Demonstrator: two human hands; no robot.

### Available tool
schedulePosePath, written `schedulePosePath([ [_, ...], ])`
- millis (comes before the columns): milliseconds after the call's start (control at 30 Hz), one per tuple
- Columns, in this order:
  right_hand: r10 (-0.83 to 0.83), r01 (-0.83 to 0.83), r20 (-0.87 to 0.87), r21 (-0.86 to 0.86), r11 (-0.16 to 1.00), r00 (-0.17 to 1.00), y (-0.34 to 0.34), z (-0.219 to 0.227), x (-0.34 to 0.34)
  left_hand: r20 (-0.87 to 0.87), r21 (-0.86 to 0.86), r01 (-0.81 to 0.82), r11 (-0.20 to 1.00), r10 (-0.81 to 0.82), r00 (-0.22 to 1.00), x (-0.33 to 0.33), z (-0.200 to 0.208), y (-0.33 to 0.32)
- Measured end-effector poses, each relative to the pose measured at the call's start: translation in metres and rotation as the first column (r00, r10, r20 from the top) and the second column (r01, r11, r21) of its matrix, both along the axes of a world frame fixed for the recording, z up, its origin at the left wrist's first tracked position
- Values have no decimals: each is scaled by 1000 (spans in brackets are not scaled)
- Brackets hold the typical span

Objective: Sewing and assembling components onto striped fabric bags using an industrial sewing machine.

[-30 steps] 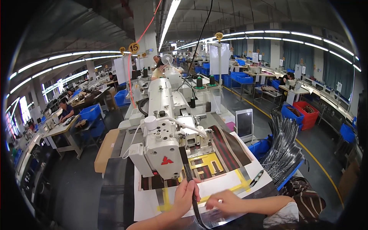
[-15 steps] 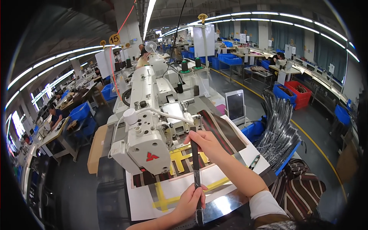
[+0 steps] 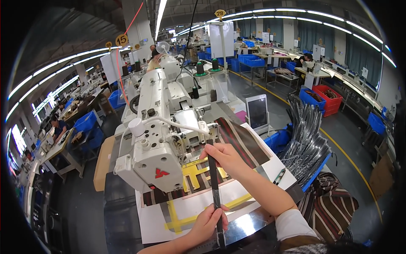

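A long black strap runs upright between my hands in front of the white sewing machine. My right hand pinches its upper end, close to the machine's needle area. Lower down, my left hand is closed round the strap, whose lower part looks shiny, as if wrapped in plastic. Behind the strap, a yellow template lies on striped brown fabric. White sheet material with yellow tape spreads beneath, and a small cutter rests near its right edge.
A bundle of plastic-wrapped black straps fills a blue tray on the right. Striped fabric hangs below it. A tablet stands behind the work surface. Green thread cones top the machine; people work at far tables.
The view has shifted slightly, so the machine appears a little farther left. Both hands keep their hold on the strap with almost no movement.
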State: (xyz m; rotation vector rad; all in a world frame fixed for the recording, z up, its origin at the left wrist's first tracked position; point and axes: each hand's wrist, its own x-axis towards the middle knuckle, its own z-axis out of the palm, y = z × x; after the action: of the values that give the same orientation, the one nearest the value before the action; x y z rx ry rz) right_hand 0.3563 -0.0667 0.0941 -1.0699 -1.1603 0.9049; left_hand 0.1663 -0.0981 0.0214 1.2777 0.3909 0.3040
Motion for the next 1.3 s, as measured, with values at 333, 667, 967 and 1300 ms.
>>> schedulePosePath([
  [333, 90, -32, 146, -356, 934, 985, 37, -89, -6, 229, 968, -192, -164, 245, 942, -13, -26, 57],
  [667, -24, 241, 786, -160, 957, 618, 70, -127, -29, 13, 981, 55, -184, 348, 938, -29, -65, 71],
  [967, -356, 10, 906, 364, 931, 228, 47, -148, -39, -23, 987, 77, -138, 358, 933, -27, -58, 67],
  [1300, -254, -99, 948, 276, 956, 193, 47, -141, -33, -41, 979, 119, -168, 408, 912, -25, -57, 67],
])
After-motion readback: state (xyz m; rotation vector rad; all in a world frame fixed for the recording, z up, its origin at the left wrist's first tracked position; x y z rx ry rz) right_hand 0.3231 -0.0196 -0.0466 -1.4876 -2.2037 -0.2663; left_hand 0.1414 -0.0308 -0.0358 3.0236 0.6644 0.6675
